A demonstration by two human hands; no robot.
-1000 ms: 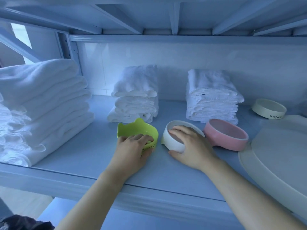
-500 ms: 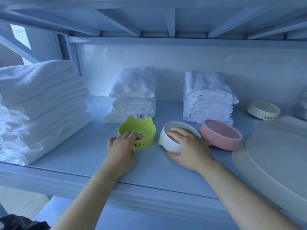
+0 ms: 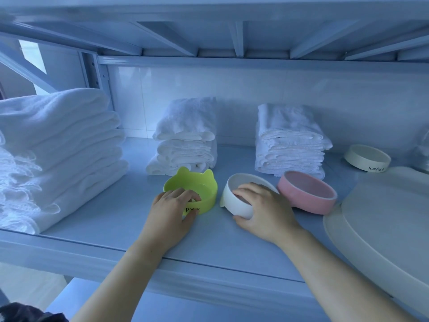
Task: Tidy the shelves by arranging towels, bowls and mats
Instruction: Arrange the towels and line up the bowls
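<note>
Three bowls stand in a row on the shelf (image 3: 116,219). My left hand (image 3: 171,212) grips the near rim of the green cat-eared bowl (image 3: 185,184), fingers hooked over the rim and thumb on its outer wall. My right hand (image 3: 264,210) holds the near rim of the white bowl (image 3: 234,198), fingers inside and thumb under its wall. The pink bowl (image 3: 306,194) sits just right of the white one, untouched. Two small stacks of folded white towels, one (image 3: 185,135) behind the green bowl and one (image 3: 290,140) behind the pink bowl, stand at the back.
A tall stack of larger white towels (image 3: 53,145) fills the shelf's left end. A cream bowl (image 3: 366,159) with lettering sits at the back right. A large pale oval mat or tray (image 3: 390,224) lies at the right. The upper shelf's underside hangs close overhead.
The green bowl has turned and slid slightly under my left hand, its ears now pointing back. My right hand stays on the white bowl.
</note>
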